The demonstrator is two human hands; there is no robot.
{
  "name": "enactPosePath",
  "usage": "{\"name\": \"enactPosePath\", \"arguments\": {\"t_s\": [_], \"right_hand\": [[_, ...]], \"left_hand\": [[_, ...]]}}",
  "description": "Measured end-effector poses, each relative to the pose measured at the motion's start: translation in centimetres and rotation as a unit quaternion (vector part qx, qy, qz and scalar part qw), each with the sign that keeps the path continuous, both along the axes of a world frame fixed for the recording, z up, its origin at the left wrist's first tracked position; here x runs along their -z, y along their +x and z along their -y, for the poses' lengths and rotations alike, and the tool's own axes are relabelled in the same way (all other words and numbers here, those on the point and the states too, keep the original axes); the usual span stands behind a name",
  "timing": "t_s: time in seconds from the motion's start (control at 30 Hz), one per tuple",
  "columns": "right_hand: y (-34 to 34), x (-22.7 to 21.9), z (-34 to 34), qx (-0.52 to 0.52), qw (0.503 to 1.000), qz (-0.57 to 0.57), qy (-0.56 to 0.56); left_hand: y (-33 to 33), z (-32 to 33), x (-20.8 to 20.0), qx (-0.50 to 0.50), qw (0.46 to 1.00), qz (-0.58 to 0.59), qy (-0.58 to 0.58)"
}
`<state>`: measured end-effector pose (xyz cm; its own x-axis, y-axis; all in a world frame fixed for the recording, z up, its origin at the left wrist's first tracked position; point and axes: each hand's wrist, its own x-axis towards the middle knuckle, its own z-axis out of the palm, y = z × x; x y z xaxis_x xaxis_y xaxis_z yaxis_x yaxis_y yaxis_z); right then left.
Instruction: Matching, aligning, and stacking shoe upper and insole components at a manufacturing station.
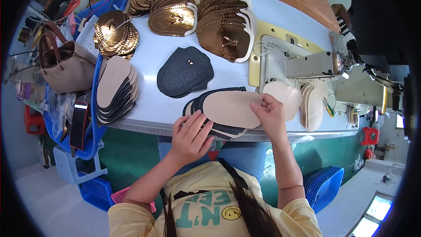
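A beige insole-shaped piece (230, 109) lies on top of a fanned stack of black-edged pieces (193, 104) at the table's front edge. My right hand (271, 113) pinches the right end of this beige piece between thumb and fingers. At the stack's left side rests my left hand (190, 137), its fingers stretched out over the dark edges. Just beyond the stack lie black textured pieces (184, 72) with small gold-coloured dots on the top one. What the beige piece covers in the stack is hidden.
Stitched gold pieces (226, 28) lie fanned at the back. A sewing machine (311, 65) stands to the right, with beige pieces (312, 107) near it. More beige-and-black pieces (115, 83) sit left. A blue basin (94, 127) holds a handbag (68, 70) and a phone (79, 125).
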<state>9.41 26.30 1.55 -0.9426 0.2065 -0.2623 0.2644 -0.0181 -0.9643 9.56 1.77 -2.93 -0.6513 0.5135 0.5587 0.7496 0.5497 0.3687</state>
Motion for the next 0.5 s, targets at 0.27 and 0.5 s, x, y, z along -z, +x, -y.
{"name": "enactPosePath", "arguments": {"t_s": [0.27, 0.5], "right_hand": [[-0.32, -0.30, 0.13, -0.010, 1.000, 0.007, 0.008], [-0.19, 0.34, 0.24, 0.002, 1.000, 0.004, 0.013]], "left_hand": [[-0.16, 0.01, 0.00, -0.002, 1.000, 0.005, 0.015], [-0.36, -0.25, -0.43, 0.006, 1.000, 0.008, 0.005]]}}
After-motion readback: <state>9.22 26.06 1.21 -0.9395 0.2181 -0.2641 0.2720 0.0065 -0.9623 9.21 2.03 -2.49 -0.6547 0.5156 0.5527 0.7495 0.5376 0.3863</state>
